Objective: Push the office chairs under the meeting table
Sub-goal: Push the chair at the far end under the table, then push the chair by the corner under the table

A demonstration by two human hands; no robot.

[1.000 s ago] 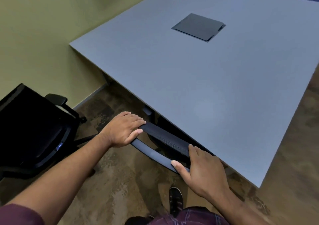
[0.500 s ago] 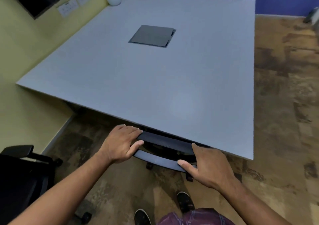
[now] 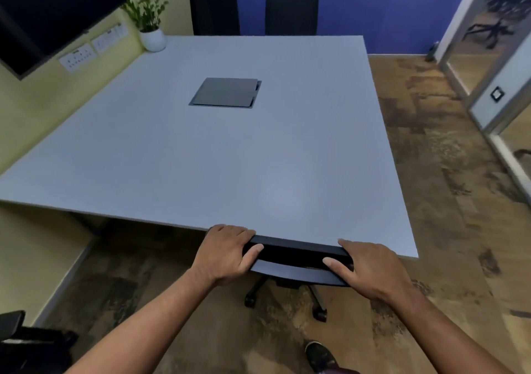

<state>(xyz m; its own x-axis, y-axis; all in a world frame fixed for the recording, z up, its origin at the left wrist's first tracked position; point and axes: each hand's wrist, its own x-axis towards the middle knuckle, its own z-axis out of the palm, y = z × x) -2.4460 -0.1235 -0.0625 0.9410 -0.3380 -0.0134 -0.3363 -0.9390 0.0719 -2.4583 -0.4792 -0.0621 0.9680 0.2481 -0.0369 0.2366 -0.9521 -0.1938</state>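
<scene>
A large grey meeting table fills the middle of the view. At its near edge, the top of a black office chair's backrest pokes out, touching the table edge; its seat is hidden under the table and two castor legs show below. My left hand grips the backrest's left end. Over the right end curls my right hand. Another black office chair stands apart from the table at the lower left, mostly out of frame.
Two black chair backs stand at the table's far side against a blue wall. A potted plant sits on the far left corner, a dark cable hatch mid-table. Yellow wall left, glass door right, patterned floor.
The chair has gone further under the table, with both hands still on its backrest. My view has swung up and to the right, so the far chairs and wall now show.
</scene>
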